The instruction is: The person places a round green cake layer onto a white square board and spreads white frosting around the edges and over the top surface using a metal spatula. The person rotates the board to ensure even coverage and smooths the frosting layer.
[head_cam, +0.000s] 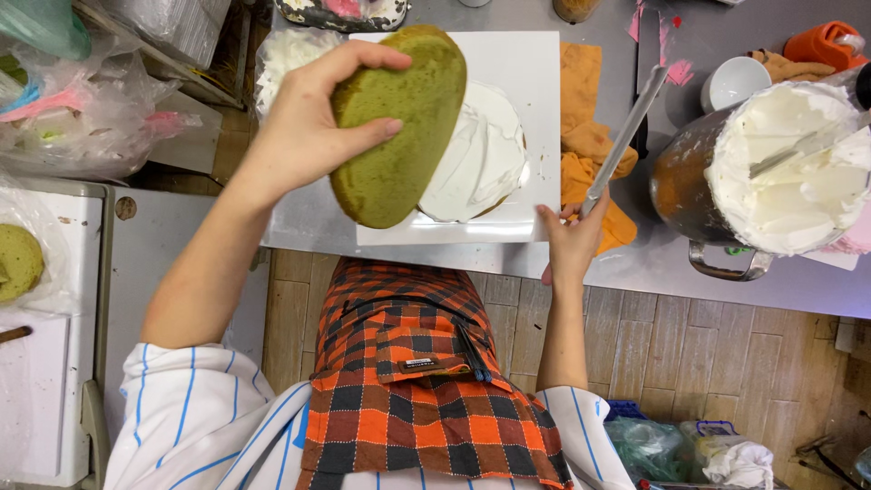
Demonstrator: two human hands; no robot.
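My left hand (pixel 304 122) grips a round green sponge cake layer (pixel 399 127), held tilted above the left part of a white square board (pixel 531 68). On the board lies a cake layer covered with white cream (pixel 485 154), partly hidden by the green layer. My right hand (pixel 572 240) rests at the board's near right corner and holds a long metal spatula (pixel 626 136) that points up and to the right.
A big metal pot of white cream (pixel 780 168) with a spatula in it stands at the right. An orange cloth (pixel 585 136) lies beside the board. A white cup (pixel 733 82) sits behind the pot. Another green cake layer (pixel 18 263) lies in plastic at far left.
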